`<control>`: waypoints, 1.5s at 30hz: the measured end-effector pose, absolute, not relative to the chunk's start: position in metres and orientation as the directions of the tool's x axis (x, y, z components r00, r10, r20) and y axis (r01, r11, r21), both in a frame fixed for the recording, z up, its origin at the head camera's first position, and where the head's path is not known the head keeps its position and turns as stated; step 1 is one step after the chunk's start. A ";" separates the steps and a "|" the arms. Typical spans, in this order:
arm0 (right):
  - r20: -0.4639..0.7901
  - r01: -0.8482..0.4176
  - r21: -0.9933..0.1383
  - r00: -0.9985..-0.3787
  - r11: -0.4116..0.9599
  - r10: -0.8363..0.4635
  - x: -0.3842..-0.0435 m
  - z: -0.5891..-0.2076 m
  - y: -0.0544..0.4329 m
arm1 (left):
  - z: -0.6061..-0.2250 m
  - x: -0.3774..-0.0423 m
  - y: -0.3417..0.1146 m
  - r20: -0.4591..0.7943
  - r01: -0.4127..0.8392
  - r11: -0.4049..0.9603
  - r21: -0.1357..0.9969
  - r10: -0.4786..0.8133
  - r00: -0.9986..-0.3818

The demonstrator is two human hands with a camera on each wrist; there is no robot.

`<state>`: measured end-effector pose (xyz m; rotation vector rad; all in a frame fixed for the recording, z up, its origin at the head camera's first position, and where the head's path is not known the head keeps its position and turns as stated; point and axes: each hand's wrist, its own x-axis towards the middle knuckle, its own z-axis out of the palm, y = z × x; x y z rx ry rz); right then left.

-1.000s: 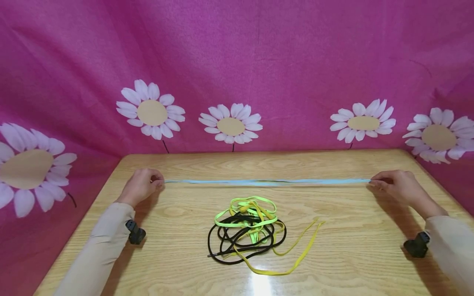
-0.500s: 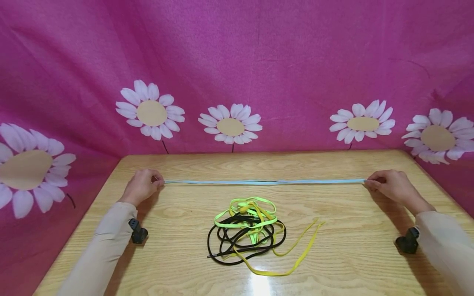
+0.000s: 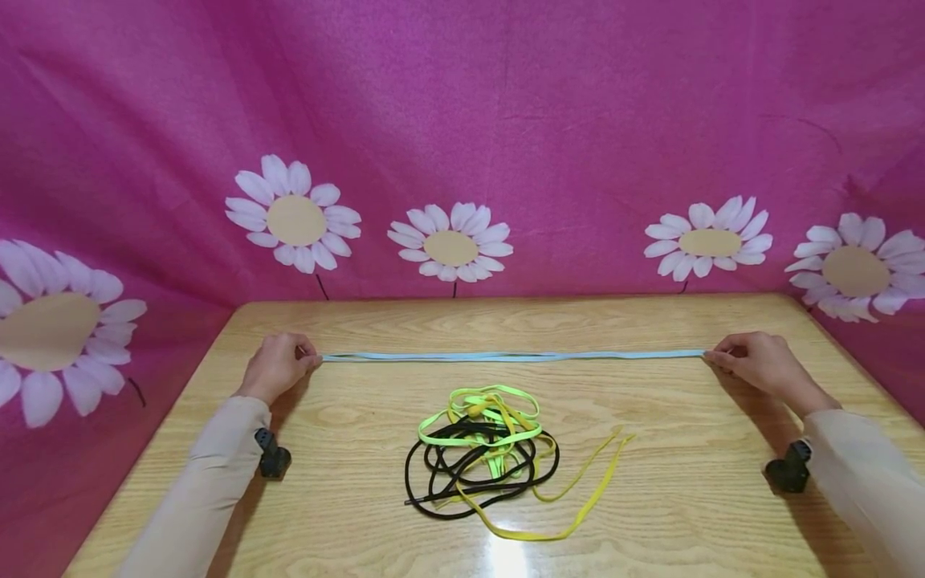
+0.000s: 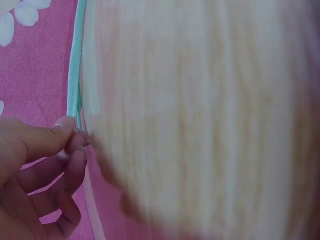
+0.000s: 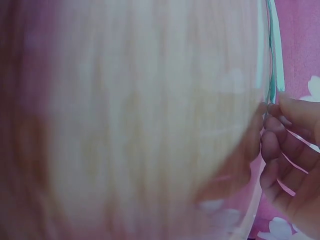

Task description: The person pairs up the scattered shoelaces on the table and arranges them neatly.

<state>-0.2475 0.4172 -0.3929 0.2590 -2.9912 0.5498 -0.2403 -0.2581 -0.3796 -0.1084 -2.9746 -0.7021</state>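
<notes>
A light blue flat shoelace (image 3: 506,356), folded double, runs straight from side to side over the back part of the table. My left hand (image 3: 278,365) pinches one end of it between thumb and fingertips, while my right hand (image 3: 759,361) pinches the other end. The left wrist view shows the lace (image 4: 74,65) as pale mint, leaving the thumb and index tips of the left hand (image 4: 35,175). Two strands of the lace (image 5: 278,55) reach the pinching fingertips of the right hand (image 5: 297,155) in the right wrist view.
A tangled pile lies nearer the front on the wooden table (image 3: 347,498): a black round lace (image 3: 491,484), a lime green flat lace (image 3: 462,440) and a yellow lace (image 3: 531,536) trailing right. A pink cloth (image 3: 564,120) with white flowers hangs behind and at both sides.
My right hand has shifted a little left with its end of the blue shoelace. The left hand has barely moved, and the lace's two strands lie closer together. The pile is unchanged.
</notes>
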 end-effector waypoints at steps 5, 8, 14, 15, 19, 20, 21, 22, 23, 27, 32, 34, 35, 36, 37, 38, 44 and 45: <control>0.099 -0.171 -0.355 -0.984 0.919 -0.145 -0.245 -0.394 0.418 | -0.382 -0.241 -0.258 0.119 0.092 0.894 0.439 0.044 -0.992; 0.097 -0.162 -0.356 -0.986 0.920 -0.136 -0.245 -0.394 0.418 | -0.382 -0.241 -0.258 0.115 0.081 0.895 0.438 0.034 -0.993; 0.085 -0.153 -0.360 -0.988 0.920 -0.131 -0.247 -0.394 0.417 | -0.380 -0.240 -0.258 0.099 0.061 0.895 0.442 0.019 -0.995; 0.088 -0.155 -0.357 -0.987 0.921 -0.133 -0.247 -0.394 0.417 | -0.379 -0.241 -0.258 0.097 0.061 0.894 0.443 0.019 -0.995; 0.086 -0.159 -0.360 -0.987 0.920 -0.137 -0.247 -0.394 0.417 | -0.380 -0.241 -0.258 0.092 0.054 0.895 0.443 0.015 -0.996; 0.084 -0.159 -0.360 -0.987 0.919 -0.138 -0.247 -0.394 0.418 | -0.380 -0.241 -0.258 0.089 0.051 0.895 0.443 0.013 -0.996; 0.082 -0.159 -0.361 -0.987 0.919 -0.139 -0.247 -0.395 0.418 | -0.380 -0.241 -0.258 0.086 0.048 0.895 0.443 0.011 -0.996; 0.081 -0.158 -0.362 -0.987 0.919 -0.138 -0.247 -0.395 0.418 | -0.380 -0.242 -0.258 0.084 0.045 0.896 0.442 0.008 -0.996; 0.081 -0.158 -0.360 -0.987 0.920 -0.138 -0.247 -0.395 0.418 | -0.380 -0.242 -0.258 0.083 0.044 0.896 0.443 0.008 -0.997; 0.079 -0.157 -0.357 -0.987 0.921 -0.138 -0.247 -0.395 0.417 | -0.380 -0.242 -0.259 0.085 0.047 0.896 0.442 0.010 -0.996; 0.067 -0.149 -0.358 -0.989 0.922 -0.133 -0.247 -0.392 0.418 | -0.381 -0.241 -0.259 0.082 0.043 0.896 0.441 0.007 -0.997; 0.064 -0.143 -0.359 -0.990 0.922 -0.128 -0.246 -0.391 0.418 | -0.380 -0.241 -0.259 0.076 0.036 0.896 0.442 0.002 -0.997; 0.063 -0.140 -0.361 -0.990 0.922 -0.125 -0.245 -0.391 0.418 | -0.380 -0.241 -0.259 0.075 0.033 0.897 0.442 0.000 -0.997; 0.056 -0.135 -0.365 -0.991 0.921 -0.123 -0.245 -0.390 0.418 | -0.380 -0.241 -0.259 0.073 0.031 0.897 0.442 -0.002 -0.997; 0.054 -0.134 -0.364 -0.991 0.922 -0.122 -0.245 -0.390 0.418 | -0.380 -0.240 -0.258 0.073 0.031 0.897 0.442 -0.002 -0.997; 0.048 -0.130 -0.365 -0.992 0.922 -0.120 -0.245 -0.390 0.418 | -0.380 -0.240 -0.258 0.073 0.030 0.897 0.442 -0.002 -0.997; 0.048 -0.160 -0.355 -0.987 0.921 -0.153 -0.244 -0.388 0.417 | -0.376 -0.238 -0.254 0.075 0.033 0.892 0.451 -0.001 -0.997; 0.054 -0.170 -0.354 -0.985 0.920 -0.161 -0.243 -0.388 0.416 | -0.375 -0.237 -0.253 0.078 0.036 0.889 0.456 0.000 -0.997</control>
